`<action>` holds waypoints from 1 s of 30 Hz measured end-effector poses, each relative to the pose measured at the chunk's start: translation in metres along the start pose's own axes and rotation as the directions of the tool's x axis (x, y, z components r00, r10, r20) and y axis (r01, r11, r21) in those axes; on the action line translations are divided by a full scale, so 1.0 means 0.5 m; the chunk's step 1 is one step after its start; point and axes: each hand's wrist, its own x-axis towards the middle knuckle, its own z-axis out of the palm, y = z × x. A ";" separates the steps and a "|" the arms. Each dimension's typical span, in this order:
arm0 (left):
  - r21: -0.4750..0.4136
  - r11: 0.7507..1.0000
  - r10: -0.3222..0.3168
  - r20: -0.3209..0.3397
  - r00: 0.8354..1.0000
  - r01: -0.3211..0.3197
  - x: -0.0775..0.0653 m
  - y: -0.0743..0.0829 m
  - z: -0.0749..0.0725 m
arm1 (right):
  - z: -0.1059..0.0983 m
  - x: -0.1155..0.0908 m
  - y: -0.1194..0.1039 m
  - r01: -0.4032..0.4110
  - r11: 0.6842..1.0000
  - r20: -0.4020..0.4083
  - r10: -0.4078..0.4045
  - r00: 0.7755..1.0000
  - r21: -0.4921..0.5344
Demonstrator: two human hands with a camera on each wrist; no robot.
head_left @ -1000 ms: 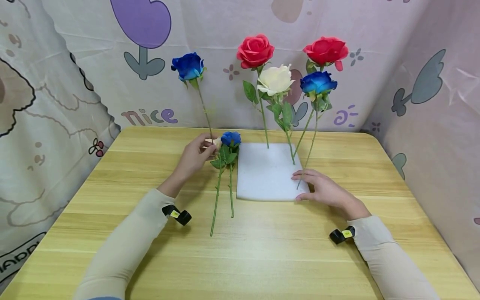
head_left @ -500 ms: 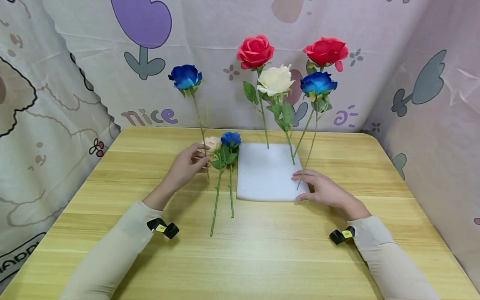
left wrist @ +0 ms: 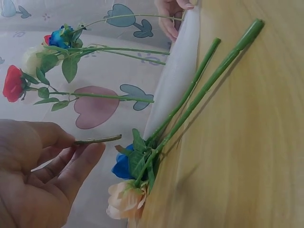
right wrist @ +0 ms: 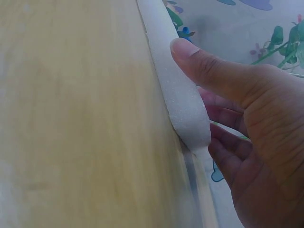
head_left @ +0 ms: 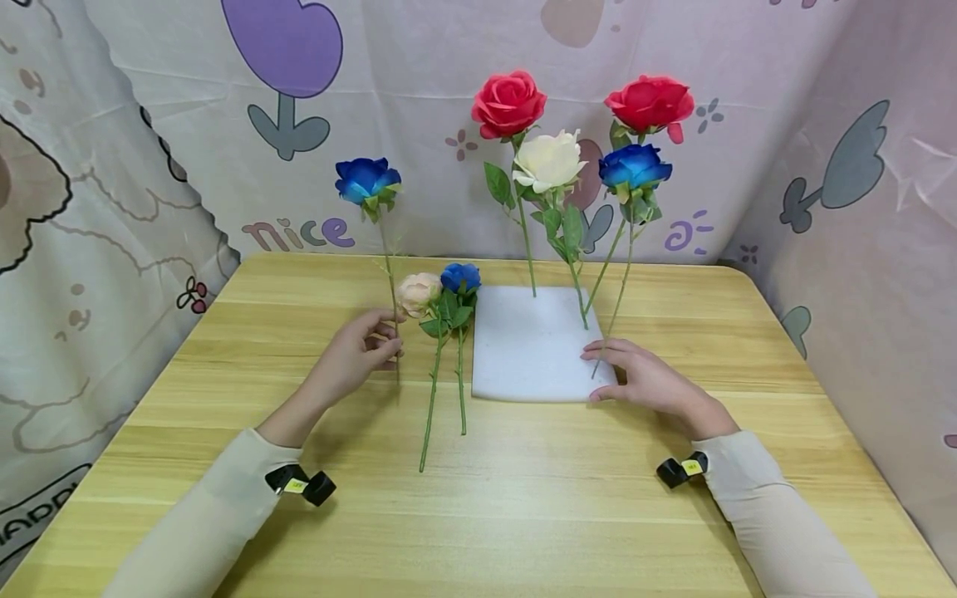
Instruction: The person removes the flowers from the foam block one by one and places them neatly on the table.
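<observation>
My left hand (head_left: 345,355) pinches the stem of a blue rose (head_left: 366,180) between thumb and fingers, left of the foam board. This rose stands nearly upright, bloom up; in the left wrist view its bare stem end (left wrist: 107,139) sticks out past the fingertips. The white foam board (head_left: 527,357) lies flat on the table. My right hand (head_left: 652,380) holds the board's front right corner, thumb at the front edge and fingers over the right side. Beside the left hand lie a peach rose (head_left: 419,295) and another blue rose (head_left: 460,276), stems toward me.
Several roses stand in the board: a red rose (head_left: 508,104) at the back left, a white rose (head_left: 549,162) at the middle, another red rose (head_left: 649,104) and a blue rose (head_left: 635,166) at the right. A printed cloth (head_left: 419,50) hangs behind the wooden table (head_left: 478,515).
My left hand has drawn back toward me and to the left, lowering the blue rose and uncovering the peach rose. The right hand has stayed on the board.
</observation>
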 end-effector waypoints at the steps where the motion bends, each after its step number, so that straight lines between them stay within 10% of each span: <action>1: 0.000 1.000 0.000 0.003 1.000 0.000 -0.005 0.000 -0.001 | 0.000 0.000 -0.001 -0.001 1.000 0.001 0.001 1.000 0.003; 30: 0.057 0.991 -0.125 0.141 0.982 0.118 -0.127 -0.032 0.015 | 0.001 -0.002 0.000 -0.005 1.000 -0.001 0.005 1.000 0.004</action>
